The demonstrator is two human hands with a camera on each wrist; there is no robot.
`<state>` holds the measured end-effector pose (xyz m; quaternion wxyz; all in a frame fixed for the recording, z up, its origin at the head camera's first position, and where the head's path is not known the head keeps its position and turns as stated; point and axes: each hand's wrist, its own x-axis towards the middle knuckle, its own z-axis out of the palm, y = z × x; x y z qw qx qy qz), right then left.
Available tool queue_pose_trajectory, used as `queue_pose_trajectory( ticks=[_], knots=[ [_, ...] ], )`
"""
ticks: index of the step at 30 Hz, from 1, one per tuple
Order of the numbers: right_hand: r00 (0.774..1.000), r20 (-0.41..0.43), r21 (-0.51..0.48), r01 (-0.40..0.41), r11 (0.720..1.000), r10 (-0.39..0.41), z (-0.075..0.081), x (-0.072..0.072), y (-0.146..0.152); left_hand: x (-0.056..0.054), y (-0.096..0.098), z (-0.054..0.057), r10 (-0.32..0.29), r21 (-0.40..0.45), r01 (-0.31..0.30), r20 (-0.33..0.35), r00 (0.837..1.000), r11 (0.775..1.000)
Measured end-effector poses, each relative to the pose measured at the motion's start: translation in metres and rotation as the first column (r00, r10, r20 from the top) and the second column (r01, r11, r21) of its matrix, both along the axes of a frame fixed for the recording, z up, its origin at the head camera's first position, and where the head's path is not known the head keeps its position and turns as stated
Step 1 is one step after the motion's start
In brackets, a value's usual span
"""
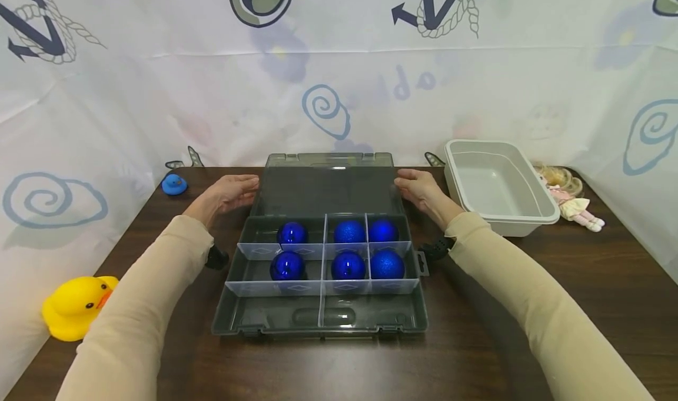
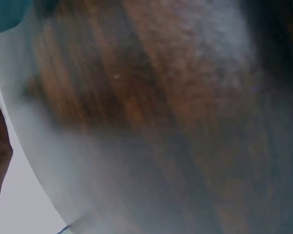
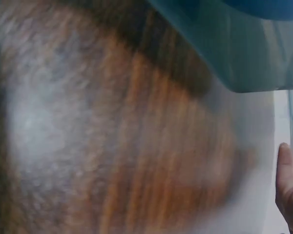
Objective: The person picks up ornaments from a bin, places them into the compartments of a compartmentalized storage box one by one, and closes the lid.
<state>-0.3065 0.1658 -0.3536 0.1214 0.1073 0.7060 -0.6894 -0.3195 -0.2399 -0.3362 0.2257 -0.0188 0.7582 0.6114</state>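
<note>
A smoky grey plastic divided box (image 1: 321,312) stands on the table with its see-through lid (image 1: 328,190) raised at the back. Several blue balls, some shiny like this ball (image 1: 288,266) and some glittery like this ball (image 1: 387,264), sit in its middle and back compartments. At the lid's left edge is my left hand (image 1: 226,194), its fingers fairly straight and pointing at the edge. My right hand (image 1: 422,192) is at the opposite edge, fingertips right against the lid. In the right wrist view, the right hand (image 3: 289,187) shows beside the box corner (image 3: 234,80).
An off-white plastic tub (image 1: 500,212) stands at the back right, with a doll (image 1: 572,201) lying beyond it. On the left are a large yellow rubber duck (image 1: 74,307) and a small blue duck (image 1: 173,184). A printed white cloth (image 1: 212,106) hangs behind the dark wooden table (image 1: 328,371).
</note>
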Motion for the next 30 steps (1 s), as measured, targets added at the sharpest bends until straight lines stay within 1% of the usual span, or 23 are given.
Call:
queue_pose_trajectory(
  ticks=[2,3,5,7,11,13,14,17,18,19,21,22,24,26,28,29,30],
  knots=[
    [0.999,-0.037,-0.020,0.008,1.000,-0.008,0.003,0.000,-0.001,0.002,0.000,0.004,0.059,0.065,-0.058,-0.016,0.998,0.996],
    [0.998,-0.061,-0.024,0.012,1.000,-0.014,0.006,0.000,-0.001,0.003,0.000,0.006,0.082,0.083,-0.079,-0.036,0.996,0.993],
    [0.993,-0.111,-0.025,0.024,0.999,-0.027,0.010,0.000,-0.001,0.006,0.001,0.011,0.112,0.143,-0.102,-0.063,0.992,0.984],
    [0.987,-0.160,-0.002,0.033,0.999,-0.033,0.015,0.001,-0.001,0.008,0.000,0.015,0.133,0.167,-0.117,-0.091,0.987,0.979],
    [0.967,-0.253,0.053,0.042,0.998,-0.027,0.023,0.007,0.000,0.013,-0.003,0.022,0.133,0.124,-0.113,-0.165,0.977,0.986],
    [0.953,-0.302,0.086,0.041,0.995,-0.013,0.026,0.010,0.000,0.016,-0.005,0.024,0.128,0.123,-0.104,-0.207,0.970,0.987],
    [0.946,-0.324,0.093,0.042,0.995,-0.009,0.027,0.012,0.000,0.017,-0.006,0.024,0.126,0.120,-0.101,-0.230,0.965,0.988],
    [0.921,-0.388,0.091,0.045,0.995,-0.006,0.030,0.015,0.000,0.020,-0.008,0.025,0.133,0.105,-0.105,-0.318,0.939,0.989],
    [0.912,-0.409,0.080,0.046,0.996,-0.009,0.031,0.015,0.000,0.021,-0.008,0.025,0.137,0.089,-0.112,-0.352,0.926,0.990],
    [0.902,-0.431,0.063,0.048,0.997,-0.016,0.032,0.015,-0.001,0.022,-0.007,0.026,0.143,0.066,-0.127,-0.391,0.909,0.990],
    [0.875,-0.482,0.029,0.054,0.998,-0.033,0.034,0.016,-0.002,0.024,-0.006,0.027,0.152,0.023,-0.160,-0.470,0.869,0.987],
    [0.860,-0.508,0.010,0.055,0.998,-0.042,0.036,0.017,-0.002,0.024,-0.005,0.028,0.167,0.039,-0.171,-0.498,0.851,0.985],
    [0.827,-0.558,-0.019,0.062,0.998,-0.062,0.039,0.019,-0.002,0.025,-0.003,0.029,0.189,0.044,-0.200,-0.563,0.805,0.979],
    [0.797,-0.600,-0.034,0.066,0.997,-0.073,0.042,0.021,-0.001,0.025,-0.001,0.030,0.222,0.096,-0.207,-0.604,0.765,0.974],
    [0.773,-0.631,-0.024,0.076,0.997,-0.074,0.044,0.024,0.000,0.027,0.001,0.031,0.251,0.152,-0.200,-0.637,0.729,0.968],
    [0.764,-0.641,-0.010,0.083,0.996,-0.071,0.045,0.025,0.000,0.028,0.002,0.031,0.255,0.154,-0.205,-0.660,0.706,0.967],
    [0.755,-0.652,0.011,0.093,0.996,-0.063,0.045,0.027,0.001,0.030,0.003,0.031,0.264,0.168,-0.205,-0.675,0.689,0.964]
  ],
)
